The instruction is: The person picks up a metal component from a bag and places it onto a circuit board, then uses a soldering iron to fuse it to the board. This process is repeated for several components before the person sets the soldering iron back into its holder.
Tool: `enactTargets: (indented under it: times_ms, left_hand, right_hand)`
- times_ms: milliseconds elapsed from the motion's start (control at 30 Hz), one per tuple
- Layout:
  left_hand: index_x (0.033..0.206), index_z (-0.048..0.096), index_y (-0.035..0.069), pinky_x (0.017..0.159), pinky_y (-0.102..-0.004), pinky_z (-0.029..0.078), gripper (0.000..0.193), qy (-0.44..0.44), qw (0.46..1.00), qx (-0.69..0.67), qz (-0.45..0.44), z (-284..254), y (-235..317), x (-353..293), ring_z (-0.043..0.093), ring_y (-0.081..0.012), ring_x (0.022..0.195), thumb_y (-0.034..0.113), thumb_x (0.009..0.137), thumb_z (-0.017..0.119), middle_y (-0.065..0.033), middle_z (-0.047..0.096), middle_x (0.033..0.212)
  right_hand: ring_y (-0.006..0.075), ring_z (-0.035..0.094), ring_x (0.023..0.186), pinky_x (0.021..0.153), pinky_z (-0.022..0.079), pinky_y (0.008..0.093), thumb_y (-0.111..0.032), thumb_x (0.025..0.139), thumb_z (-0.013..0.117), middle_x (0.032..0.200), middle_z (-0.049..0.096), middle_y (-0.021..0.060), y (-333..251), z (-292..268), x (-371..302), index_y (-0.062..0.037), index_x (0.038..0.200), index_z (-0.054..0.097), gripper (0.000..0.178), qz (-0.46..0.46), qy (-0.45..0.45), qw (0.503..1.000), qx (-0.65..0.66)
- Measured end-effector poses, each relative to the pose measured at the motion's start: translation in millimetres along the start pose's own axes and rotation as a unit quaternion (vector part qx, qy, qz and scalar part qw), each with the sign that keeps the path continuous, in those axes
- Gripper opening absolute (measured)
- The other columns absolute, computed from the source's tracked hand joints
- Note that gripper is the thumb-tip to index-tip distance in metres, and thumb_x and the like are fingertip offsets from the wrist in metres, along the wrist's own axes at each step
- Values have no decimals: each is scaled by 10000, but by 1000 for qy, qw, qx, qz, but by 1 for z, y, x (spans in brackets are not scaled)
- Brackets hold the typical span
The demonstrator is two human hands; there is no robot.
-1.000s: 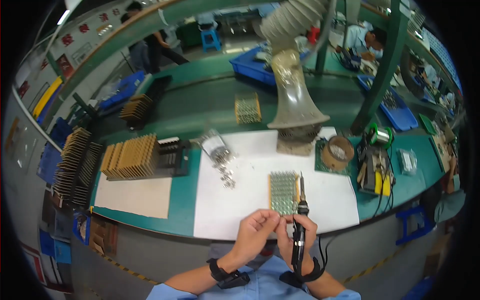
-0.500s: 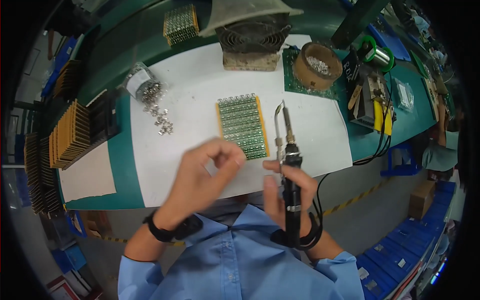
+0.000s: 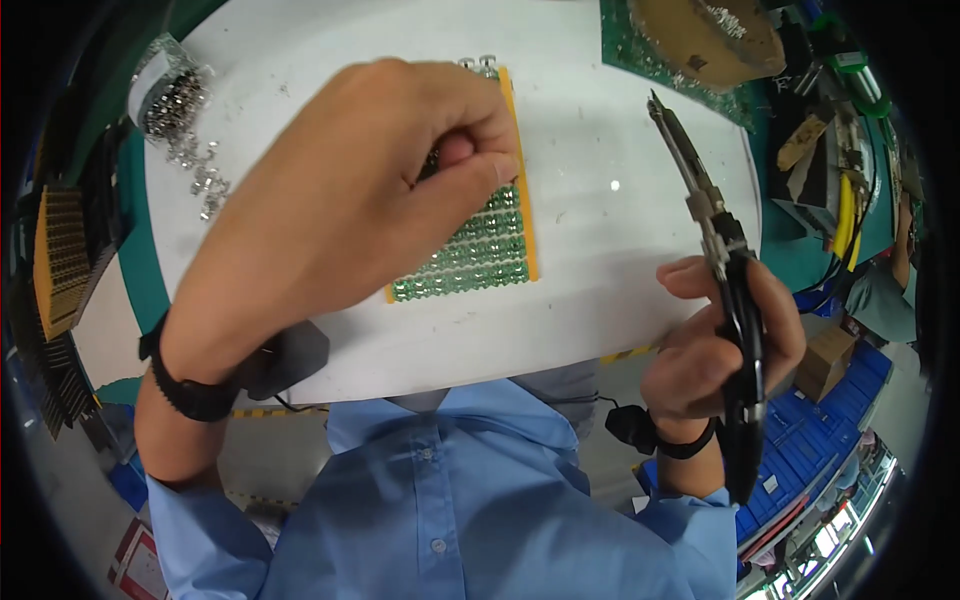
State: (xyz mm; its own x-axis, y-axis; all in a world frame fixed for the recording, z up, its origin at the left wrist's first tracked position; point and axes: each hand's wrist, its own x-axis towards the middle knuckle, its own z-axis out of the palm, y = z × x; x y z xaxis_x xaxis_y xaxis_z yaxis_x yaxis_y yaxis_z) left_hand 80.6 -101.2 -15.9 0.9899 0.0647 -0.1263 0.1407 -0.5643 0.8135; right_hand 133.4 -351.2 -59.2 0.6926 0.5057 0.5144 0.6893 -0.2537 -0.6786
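Observation:
A green panel of small circuit boards (image 3: 480, 272) with yellow edge strips lies on white paper, carrying rows of small shiny metal parts. Over its upper and left portion is my left hand (image 3: 370, 190), thumb and forefinger pinched together near the right yellow strip. Whatever sits between those fingertips is hidden. My right hand (image 3: 695, 370) grips a black soldering iron (image 3: 742, 340) to the right of the panel. The iron's metal tip, with a thin tube alongside, points up and away, apart from the panel.
A clear bag (image 3: 168, 95) spills small metal parts (image 3: 208, 185) onto the paper at the left. At the far right stand a brown round bowl (image 3: 700, 40) on a green board, a solder spool (image 3: 858, 75) and a tool stand. Yellow-edged panels (image 3: 60, 260) are stacked far left.
The view has come closer to the table. My left hand has moved up over the panel from its lower edge. My right hand has shifted right with the soldering iron, farther from the panel.

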Motion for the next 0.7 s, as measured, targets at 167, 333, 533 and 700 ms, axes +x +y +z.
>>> enactTargets:
  times_ms: [167,333,533,700]
  left_hand:
    - [829,620,-2,542,-218,296,55,-37,997,64,29,0,2,3,365,-54,623,47,838,642,30,489,689]
    - [829,630,6,556,-215,299,49,-16,991,134,24,6,22,4,364,-51,625,51,834,649,37,508,695]
    - [834,637,16,565,-216,305,50,29,994,95,35,15,5,-1,371,-49,629,63,836,655,36,535,709]
    - [848,643,26,568,-221,313,46,38,990,103,85,20,8,1,378,-48,633,69,841,658,33,547,716]
  right_hand:
    - [233,623,638,591,484,306,-488,898,561,788,634,173,13,-2,-12,24,1203,427,611,-27,26,987,159]
    - [237,603,576,501,444,279,-491,842,675,677,622,152,18,-4,-9,50,1140,487,645,-90,-4,968,233]
    - [235,608,650,598,480,318,-548,947,439,758,638,185,7,-18,-8,-68,1201,439,543,-37,-122,977,171]
    - [223,596,642,574,452,321,-541,939,471,757,636,181,6,-15,-7,-67,1186,451,534,-47,-109,976,183]
